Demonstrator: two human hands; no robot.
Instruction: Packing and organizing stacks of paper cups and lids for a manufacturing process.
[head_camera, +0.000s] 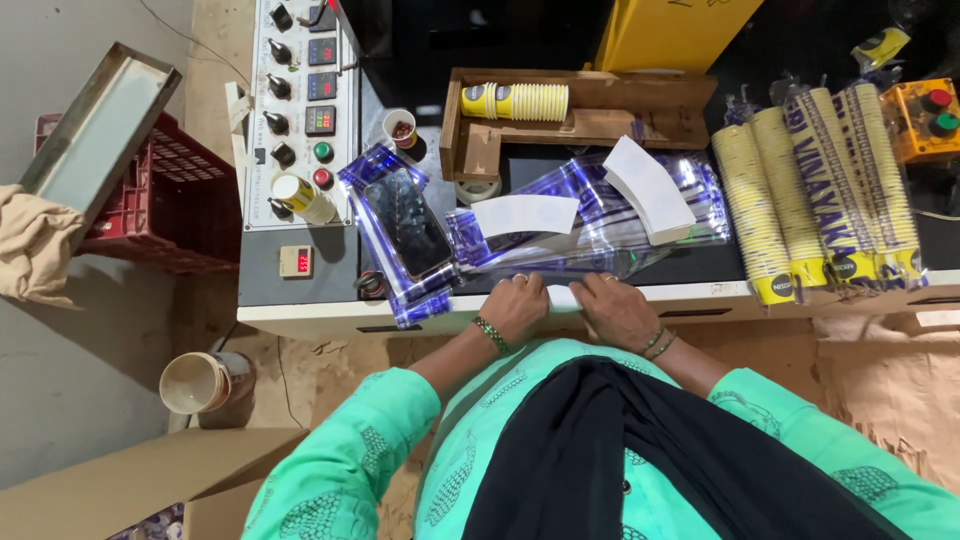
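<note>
Cluttered bench (700, 292), control panel at its far left. Both hands — left (515, 308), right (620, 310) — press a white strip (563, 297) at the near edge, fingers flat, nothing gripped. Clear bags (600, 225) just beyond could slide off if nudged — slick film.

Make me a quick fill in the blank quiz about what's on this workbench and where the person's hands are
1. Both hands, the left hand and the right hand, rest at the bench's ____ edge, on a small white piece.
2. The phone lies on a clear ____ bag with blue stripes.
3. The short stack of yellow paper cups lies inside a ____ tray.
4. Bagged sleeves of cups lie to the person's ____.

Missing words: front; plastic; wooden; right
</note>
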